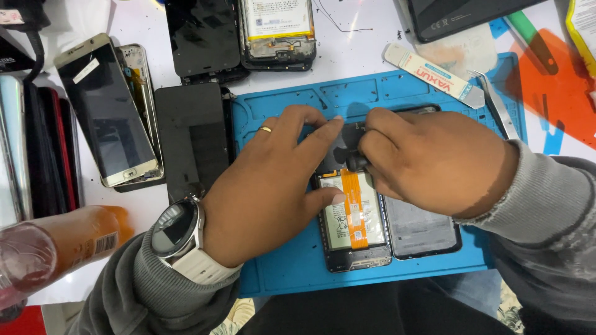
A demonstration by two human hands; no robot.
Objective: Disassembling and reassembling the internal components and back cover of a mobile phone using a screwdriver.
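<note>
White bench (366, 46), strewn with dismantled phones; on it a blue work mat (292, 273). Centre of mat: opened phone (354, 248), back removed, battery crossed by an orange ribbon cable (354, 208); its dark back cover (422, 232) lies just beside it. Left hand (267, 186), ringed, wristwatch (177, 226) at the cuff, presses spread fingers on the phone's upper half. Right hand (428, 161) is closed around a small dark tool (357, 161) touching the phone.
</note>
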